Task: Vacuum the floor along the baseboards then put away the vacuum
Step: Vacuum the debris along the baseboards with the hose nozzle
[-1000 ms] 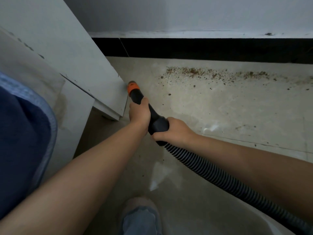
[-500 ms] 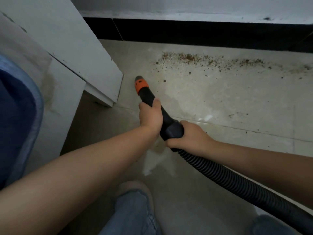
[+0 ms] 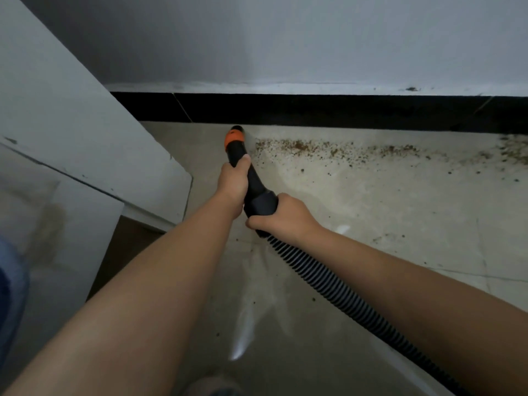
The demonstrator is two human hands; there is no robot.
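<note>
Black vacuum nozzle point(image 3: 251, 181) with an orange tip, low over the pale floor point(image 3: 371, 212), tip just at the black baseboard point(image 3: 328, 111) and beside a line of brown crumbs point(image 3: 328, 148). Left hand point(image 3: 233, 185) with fingers wrapped round the thin front part; right hand point(image 3: 281, 220) with fingers wrapped round the fat back end, next to the ribbed black hose point(image 3: 337, 287).

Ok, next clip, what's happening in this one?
A person is vacuuming along a wall. The left hand grips the black nozzle near its orange tip, and the right hand holds the nozzle's wide rear end, where the ribbed hose joins. The tip sits at the foot of the black baseboard, at the left end of a band of brown crumbs that runs right along it. The crumbs are not yet picked up. A white cabinet stands to the left.
</note>
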